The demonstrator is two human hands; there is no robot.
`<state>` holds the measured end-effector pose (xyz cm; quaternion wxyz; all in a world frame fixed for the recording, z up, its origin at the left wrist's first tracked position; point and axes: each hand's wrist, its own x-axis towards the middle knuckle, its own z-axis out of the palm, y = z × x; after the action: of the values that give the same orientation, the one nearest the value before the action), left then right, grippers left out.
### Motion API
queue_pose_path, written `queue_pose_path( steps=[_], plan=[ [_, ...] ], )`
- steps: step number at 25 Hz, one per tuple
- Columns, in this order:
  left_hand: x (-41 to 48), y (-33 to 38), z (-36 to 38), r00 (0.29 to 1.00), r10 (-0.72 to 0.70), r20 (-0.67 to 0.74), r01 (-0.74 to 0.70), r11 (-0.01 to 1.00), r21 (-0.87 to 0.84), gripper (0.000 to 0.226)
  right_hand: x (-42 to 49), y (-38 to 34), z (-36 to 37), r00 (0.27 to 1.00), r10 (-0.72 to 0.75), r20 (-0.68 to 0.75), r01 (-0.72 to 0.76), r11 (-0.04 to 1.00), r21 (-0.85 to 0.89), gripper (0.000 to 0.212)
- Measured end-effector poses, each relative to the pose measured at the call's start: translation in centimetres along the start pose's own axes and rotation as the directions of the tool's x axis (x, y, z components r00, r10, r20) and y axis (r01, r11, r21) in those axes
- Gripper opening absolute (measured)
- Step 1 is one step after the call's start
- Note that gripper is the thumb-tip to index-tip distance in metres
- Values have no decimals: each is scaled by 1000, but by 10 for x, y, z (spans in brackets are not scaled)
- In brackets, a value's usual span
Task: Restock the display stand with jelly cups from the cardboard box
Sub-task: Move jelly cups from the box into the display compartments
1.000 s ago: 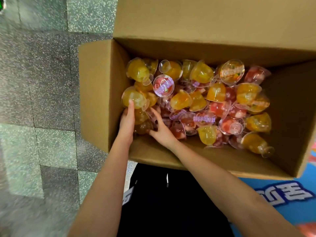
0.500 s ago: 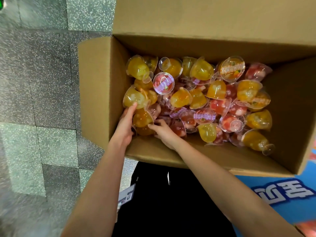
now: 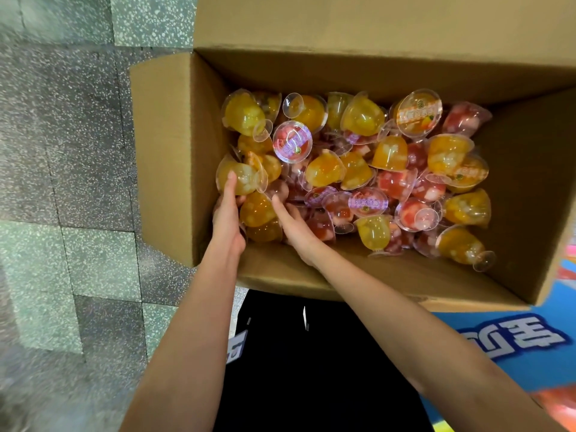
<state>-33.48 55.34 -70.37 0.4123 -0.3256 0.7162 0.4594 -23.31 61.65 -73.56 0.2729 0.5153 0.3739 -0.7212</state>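
Note:
An open cardboard box (image 3: 174,157) holds several loose jelly cups, yellow-orange and red, in clear stemmed plastic. Both my hands reach into its near-left corner. My left hand (image 3: 227,219) lies along the left wall, its straight fingers touching a yellow cup (image 3: 241,177). My right hand (image 3: 296,227) is a little to the right, its index finger stretched out against two orange cups (image 3: 258,213) that sit between the hands. The right hand's other fingers are hidden among red cups. The two palms face each other across the orange cups.
The box's far flap (image 3: 374,23) stands up at the back. A blue printed surface (image 3: 514,344) lies under the box's near-right corner. Speckled grey-green floor tiles (image 3: 62,182) stretch to the left. My dark clothing (image 3: 311,369) is below the box.
Both hands have drawn closer together around the orange cups in the near-left corner. The left fingertips have slid up onto the yellow cup.

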Motion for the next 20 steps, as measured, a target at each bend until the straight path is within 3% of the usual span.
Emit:
queue_pose_path(
  steps=[5, 6, 8, 10, 11, 13, 15, 17, 20],
  plan=[
    [-7, -13, 1, 998, 70, 5, -70, 997, 24, 69, -21, -18, -6, 999, -13, 48, 13, 1000, 0, 89],
    [-10, -14, 3, 997, 79, 6, -79, 997, 25, 74, -23, -19, -6, 999, -13, 39, 13, 1000, -13, 90],
    [-15, -15, 8, 992, 123, -1, -123, 992, 18, 77, -24, -16, -5, 1000, -25, 3, 25, 999, -36, 113],
    [-24, -17, 12, 986, 165, 3, -165, 986, 16, 62, -24, -13, -6, 999, -35, -31, 36, 999, 14, 128],
    [-27, -19, 15, 982, 187, 5, -187, 982, 15, 48, -32, -17, -8, 998, -27, -55, 29, 999, 43, 123],
    [-43, -18, 25, 978, 209, 2, -209, 978, 9, 26, -52, -23, -12, 994, -52, -92, 62, 992, 106, 92],
    [-64, -12, 37, 970, 243, 18, -243, 969, 40, 30, -70, -23, -19, 986, -75, -146, 94, 987, 131, 78],
    [-84, -7, 50, 960, 272, 71, -275, 961, 34, 31, -89, -21, -27, 973, -123, -193, 150, 980, 129, 93],
    [-120, 2, 68, 939, 308, 152, -312, 950, 7, 16, -124, -23, -42, 936, -211, -280, 258, 955, 143, 94]
  ],
)
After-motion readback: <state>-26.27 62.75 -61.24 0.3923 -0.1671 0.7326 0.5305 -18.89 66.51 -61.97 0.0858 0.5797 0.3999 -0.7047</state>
